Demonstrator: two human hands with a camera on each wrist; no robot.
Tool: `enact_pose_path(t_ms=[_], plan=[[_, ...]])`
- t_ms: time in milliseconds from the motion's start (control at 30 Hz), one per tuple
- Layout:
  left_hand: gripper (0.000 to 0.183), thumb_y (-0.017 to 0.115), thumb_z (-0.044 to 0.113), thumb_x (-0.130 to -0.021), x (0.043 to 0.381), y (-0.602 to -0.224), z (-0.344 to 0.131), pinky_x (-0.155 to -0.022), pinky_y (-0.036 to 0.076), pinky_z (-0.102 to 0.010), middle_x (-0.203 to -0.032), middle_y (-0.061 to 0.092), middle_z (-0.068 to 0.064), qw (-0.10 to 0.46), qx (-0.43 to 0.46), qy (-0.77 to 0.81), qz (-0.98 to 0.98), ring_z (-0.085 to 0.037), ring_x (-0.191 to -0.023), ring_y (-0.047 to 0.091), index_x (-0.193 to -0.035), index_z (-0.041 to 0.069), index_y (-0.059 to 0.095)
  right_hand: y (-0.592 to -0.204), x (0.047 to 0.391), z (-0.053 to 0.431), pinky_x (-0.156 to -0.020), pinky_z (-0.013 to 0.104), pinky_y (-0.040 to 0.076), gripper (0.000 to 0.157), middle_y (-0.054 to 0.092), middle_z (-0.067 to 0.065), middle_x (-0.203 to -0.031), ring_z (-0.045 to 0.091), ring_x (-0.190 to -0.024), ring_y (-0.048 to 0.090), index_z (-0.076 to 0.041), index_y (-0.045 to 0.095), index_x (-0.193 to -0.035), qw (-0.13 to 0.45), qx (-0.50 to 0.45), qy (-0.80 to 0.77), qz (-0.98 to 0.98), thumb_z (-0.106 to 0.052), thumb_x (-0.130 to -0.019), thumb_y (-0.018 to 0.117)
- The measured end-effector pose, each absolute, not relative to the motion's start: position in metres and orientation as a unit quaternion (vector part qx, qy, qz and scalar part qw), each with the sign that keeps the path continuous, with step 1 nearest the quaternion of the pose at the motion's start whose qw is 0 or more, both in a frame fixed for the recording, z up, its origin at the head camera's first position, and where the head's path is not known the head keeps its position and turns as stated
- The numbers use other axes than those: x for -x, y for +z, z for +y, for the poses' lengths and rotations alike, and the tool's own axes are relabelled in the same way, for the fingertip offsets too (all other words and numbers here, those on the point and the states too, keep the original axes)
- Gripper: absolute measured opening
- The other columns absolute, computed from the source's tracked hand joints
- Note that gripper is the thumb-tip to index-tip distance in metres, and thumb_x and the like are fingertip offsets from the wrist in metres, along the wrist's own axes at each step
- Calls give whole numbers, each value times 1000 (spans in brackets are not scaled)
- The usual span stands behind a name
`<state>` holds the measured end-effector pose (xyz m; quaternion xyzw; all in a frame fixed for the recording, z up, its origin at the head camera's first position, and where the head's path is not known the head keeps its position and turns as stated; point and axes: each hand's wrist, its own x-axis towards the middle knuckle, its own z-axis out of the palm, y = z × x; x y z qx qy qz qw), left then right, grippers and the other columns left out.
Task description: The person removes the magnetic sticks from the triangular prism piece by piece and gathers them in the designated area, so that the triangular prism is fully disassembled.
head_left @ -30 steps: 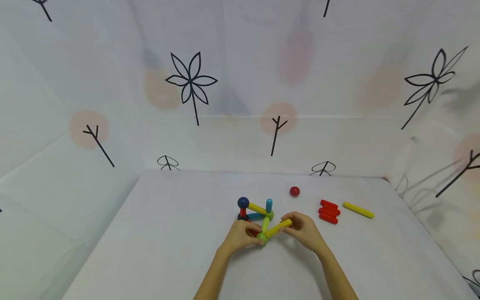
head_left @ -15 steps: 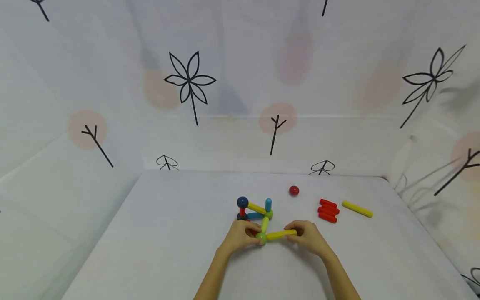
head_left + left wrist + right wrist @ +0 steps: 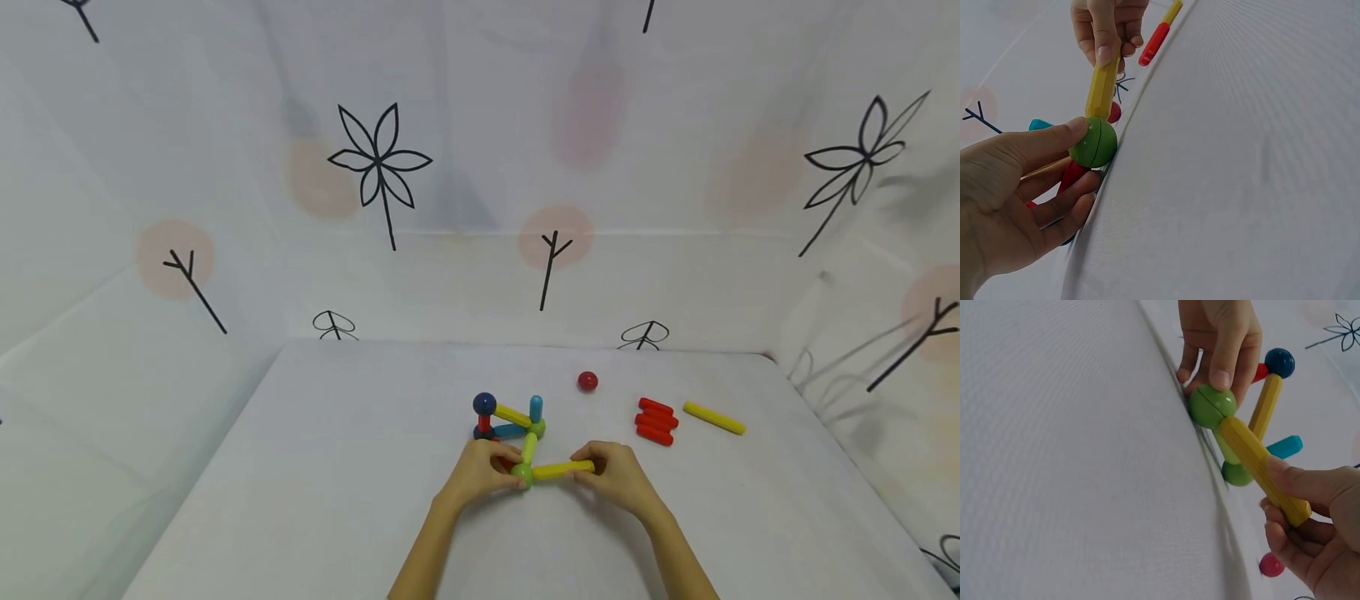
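My left hand (image 3: 477,473) pinches a green ball (image 3: 1094,144) at the near corner of a ball-and-rod construction. Between the thumb and fingers of my right hand (image 3: 617,477) is a yellow rod (image 3: 1260,462), its other end meeting that green ball. A light green rod (image 3: 529,448) runs back to a second green ball (image 3: 537,427), which bears an upright light blue rod (image 3: 536,408). Further left, a dark blue ball (image 3: 484,404) sits above a short red rod (image 3: 484,423); another yellow rod (image 3: 513,416) links it towards the second green ball. Left fingers partly hide the construction's near left side.
A red ball (image 3: 587,381) lies on the white tabletop (image 3: 337,467) behind the construction. To the right are several short red rods (image 3: 657,421) side by side and a loose yellow rod (image 3: 714,417). Patterned white cloth walls stand around the back and sides.
My right hand has moved slightly right and down, swinging the yellow rod from a slant to nearly level. In the last half second almost nothing moved; the left hand stays on the green ball.
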<state>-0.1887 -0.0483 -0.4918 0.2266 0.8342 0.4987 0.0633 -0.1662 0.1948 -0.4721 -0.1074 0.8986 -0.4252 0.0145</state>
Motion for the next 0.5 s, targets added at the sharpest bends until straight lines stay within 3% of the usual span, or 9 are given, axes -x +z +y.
enact_pose_path(t_ms=[167,500], plan=[[30,83,10,-68,189,-492,-48,-66,49,-17,-100,70,-8,62,-223,499,835,-8,-73,59,-96,1,74,-467,164,199,-59,19,47,18,63,1,-76,13,-65,50,-2,69,-88,-21,73,-407,910,-8,-74,78],[30,83,11,-69,188,-492,-49,-66,49,-17,-100,70,-7,63,-221,498,836,-7,-73,58,-96,2,74,-469,164,234,-69,17,50,22,67,7,-90,9,-75,57,-2,69,-95,-58,56,-474,877,-12,-77,77]])
